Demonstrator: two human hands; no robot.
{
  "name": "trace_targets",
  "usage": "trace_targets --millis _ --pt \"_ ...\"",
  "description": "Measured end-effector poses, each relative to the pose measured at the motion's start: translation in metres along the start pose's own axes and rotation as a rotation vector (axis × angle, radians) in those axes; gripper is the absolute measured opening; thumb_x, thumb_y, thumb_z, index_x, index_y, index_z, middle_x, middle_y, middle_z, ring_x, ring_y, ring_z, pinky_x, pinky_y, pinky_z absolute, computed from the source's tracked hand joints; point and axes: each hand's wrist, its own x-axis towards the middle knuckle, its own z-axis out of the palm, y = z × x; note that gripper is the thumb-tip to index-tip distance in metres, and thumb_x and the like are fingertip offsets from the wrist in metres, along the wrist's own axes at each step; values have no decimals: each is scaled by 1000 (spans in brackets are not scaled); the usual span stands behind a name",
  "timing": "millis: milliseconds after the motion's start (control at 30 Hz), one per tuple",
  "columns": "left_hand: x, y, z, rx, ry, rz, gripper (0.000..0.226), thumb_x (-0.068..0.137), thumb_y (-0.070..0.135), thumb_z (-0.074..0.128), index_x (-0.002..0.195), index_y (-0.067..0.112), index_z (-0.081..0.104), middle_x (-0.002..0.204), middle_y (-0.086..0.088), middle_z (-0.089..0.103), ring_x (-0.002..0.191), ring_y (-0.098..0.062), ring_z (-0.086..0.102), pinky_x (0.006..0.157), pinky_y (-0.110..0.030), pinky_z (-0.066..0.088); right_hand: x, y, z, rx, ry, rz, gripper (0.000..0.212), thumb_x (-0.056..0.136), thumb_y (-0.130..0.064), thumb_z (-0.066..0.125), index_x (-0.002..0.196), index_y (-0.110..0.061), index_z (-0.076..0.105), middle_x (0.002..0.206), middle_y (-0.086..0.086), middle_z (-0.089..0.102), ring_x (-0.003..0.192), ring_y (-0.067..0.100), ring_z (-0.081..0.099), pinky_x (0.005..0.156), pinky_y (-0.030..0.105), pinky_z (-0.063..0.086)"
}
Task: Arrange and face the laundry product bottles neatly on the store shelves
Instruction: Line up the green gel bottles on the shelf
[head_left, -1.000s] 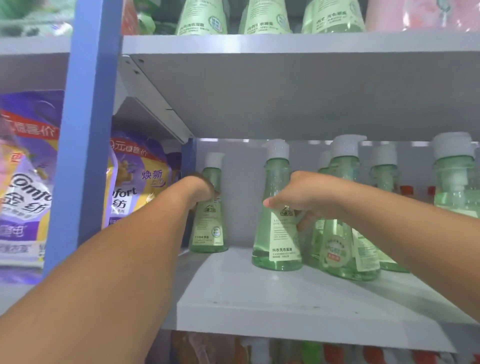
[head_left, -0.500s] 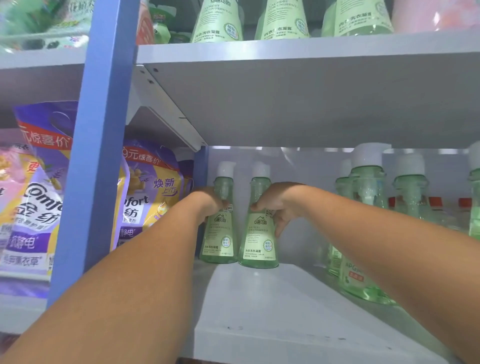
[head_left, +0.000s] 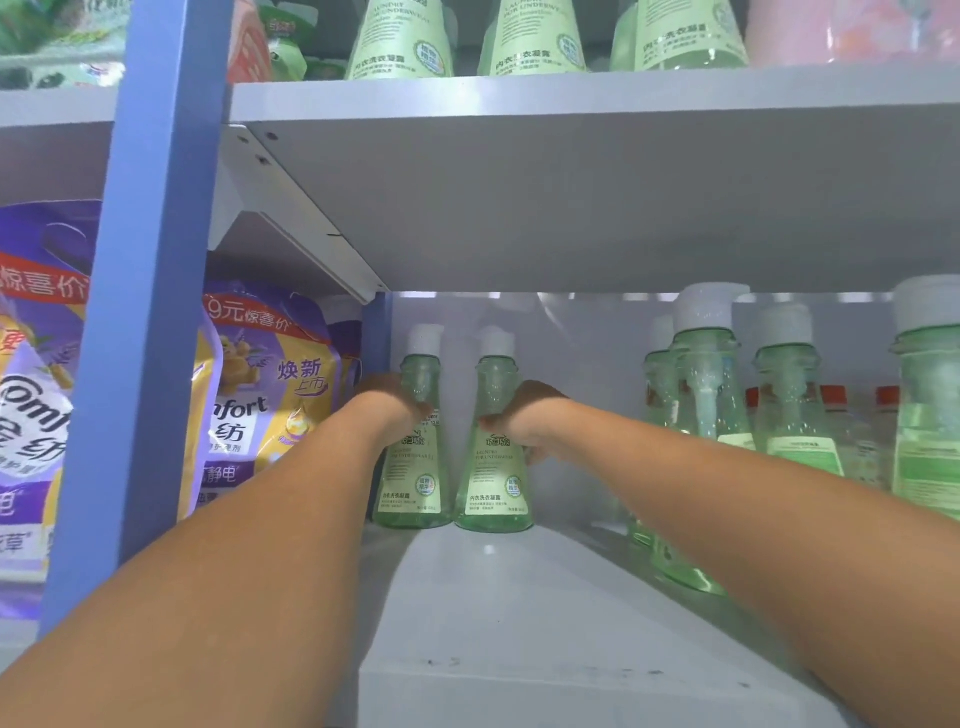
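Green bottles (head_left: 494, 447) gripped at shelf (head_left: 519, 649) back, purple pouches (head_left: 270, 395) left

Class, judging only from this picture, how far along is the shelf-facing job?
Done: nothing clearly finished. In hand: the left hand and right hand each grip a green bottle, left bottle and right bottle, labels forward at the shelf's back. Left: the clustered bottles on the right.

Open shelf floor in the middle, bottles on both flanks

The bare shelf (head_left: 519, 623) runs clear to the back between two corner bottles (head_left: 452, 467) and the right-hand bottle cluster (head_left: 727, 426); the upper shelf (head_left: 571, 197) limits headroom.
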Motion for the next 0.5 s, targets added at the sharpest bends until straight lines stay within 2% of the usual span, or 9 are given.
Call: trace_targets --millis 67,100,167,200,267,333,400,433,500 --pt "-6 2 -6 -5 92 -44 40 91 45 63 119 16 61 122 -11 67 122 -32 62 105 -41 51 -23 -10 -13 -126 7 -47 55 96 -52 64 128 -7 59 124 11 66 101 34 70 88 42 61" --pt "-8 6 -8 1 188 -75 45 87 48 64 117 14 60 122 -12 66 118 -33 63 99 -41 55 -37 -14 -26 -192 27 -71 55 96 -53 61 125 -7 60 117 10 69 96 33 72 84 39 62" --pt "-23 30 -21 -79 302 -52 49 88 50 63 119 12 60 126 -11 66 116 -35 65 94 -39 55 -71 -16 -59 -232 126 -135 42 99 -45 56 110 -6 67 92 9 77 72 27 77 69 28 60" --pt "-32 45 -25 -163 300 1 46 92 48 62 120 12 62 126 -10 66 116 -33 65 93 -35 53 -91 -11 -78 -222 223 -183 37 100 -39 54 99 -6 69 79 6 77 60 23 75 61 24 55" --pt "-57 77 -27 -409 194 153 32 96 45 63 104 15 70 110 -7 73 106 -29 71 86 -32 54 -127 16 -111 -198 486 -247 35 98 -34 53 82 -5 64 63 -1 67 48 19 65 55 28 49" --pt "-91 102 -19 -656 14 313 25 93 45 69 99 20 74 99 -1 78 92 -24 76 89 -38 61 -150 51 -133 -194 694 -235 33 96 -38 56 80 -10 60 68 -4 61 65 21 60 62 35 47" --pt "-114 120 -14 -721 -142 421 28 93 47 70 107 23 72 102 4 78 90 -17 77 93 -42 61 -159 76 -145 -155 643 -101 37 96 -54 57 103 -18 61 94 -6 64 85 22 64 74 35 51" --pt "-121 128 -13 -724 -230 444 36 92 50 70 114 22 70 109 3 77 94 -16 77 94 -41 61 -157 83 -146 -87 523 -19 50 95 -61 55 119 -18 58 106 -4 64 91 24 67 80 38 56" --pt "-134 147 -13 -702 -357 455 56 89 55 72 131 21 60 123 1 71 100 -15 75 95 -38 61 -145 90 -143 103 276 63 64 96 -64 54 133 -12 54 116 5 65 95 28 70 80 48 63"
